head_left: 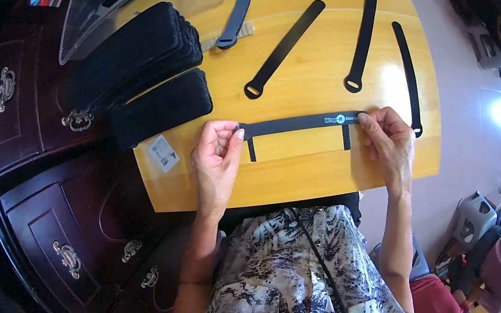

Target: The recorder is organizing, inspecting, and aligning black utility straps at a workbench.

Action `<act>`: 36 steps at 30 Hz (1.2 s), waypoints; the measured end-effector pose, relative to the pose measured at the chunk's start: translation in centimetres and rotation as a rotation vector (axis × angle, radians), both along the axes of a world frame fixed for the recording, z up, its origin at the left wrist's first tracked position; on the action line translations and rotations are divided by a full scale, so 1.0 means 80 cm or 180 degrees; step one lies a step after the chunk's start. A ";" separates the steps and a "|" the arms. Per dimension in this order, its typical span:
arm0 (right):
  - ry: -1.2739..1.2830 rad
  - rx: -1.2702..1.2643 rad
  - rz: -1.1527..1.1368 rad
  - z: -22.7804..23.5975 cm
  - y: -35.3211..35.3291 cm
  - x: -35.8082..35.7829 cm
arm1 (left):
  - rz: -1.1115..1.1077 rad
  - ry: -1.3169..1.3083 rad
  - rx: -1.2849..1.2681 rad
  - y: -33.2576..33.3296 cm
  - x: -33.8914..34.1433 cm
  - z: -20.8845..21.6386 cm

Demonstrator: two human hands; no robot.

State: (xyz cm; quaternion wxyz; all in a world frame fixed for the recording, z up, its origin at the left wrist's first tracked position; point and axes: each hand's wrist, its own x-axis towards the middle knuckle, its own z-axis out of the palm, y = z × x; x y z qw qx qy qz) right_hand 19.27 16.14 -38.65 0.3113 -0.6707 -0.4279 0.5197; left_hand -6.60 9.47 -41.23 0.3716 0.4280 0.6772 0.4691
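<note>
A dark grey strap point(295, 124) with a pale printed mark near its right end is stretched between my hands, just over the yellow table. My left hand point(218, 155) pinches its left end between thumb and fingers. At the other end, my right hand point(388, 139) grips the strap the same way. Two short black strips point(252, 149) show below the strap, one near each end. Beyond it lie several black straps with slotted, rounded ends: one slanting strap point(285, 48), one upright strap point(362, 42) and one at the right point(407, 76), its end near my right hand.
To the left, stacks of black fabric pieces point(145, 50) lie on the table point(299, 169), beside a clear plastic bin point(75, 28). A white label point(163, 154) sits at the near left corner. A grey strap point(236, 14) lies farther back. Dark wooden drawers point(60, 227) stand at left.
</note>
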 end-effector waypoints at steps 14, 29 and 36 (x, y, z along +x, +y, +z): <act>-0.0058 0.0026 -0.0033 -0.003 0.001 0.003 | -0.0018 0.0127 -0.0007 0.002 0.004 0.001; -0.0067 0.0092 0.0048 -0.002 0.002 0.003 | -0.0003 0.0396 -0.0132 0.004 0.005 0.005; -0.0170 0.0157 0.0082 0.002 0.002 -0.006 | -0.0021 0.0534 -0.0244 0.004 0.005 0.010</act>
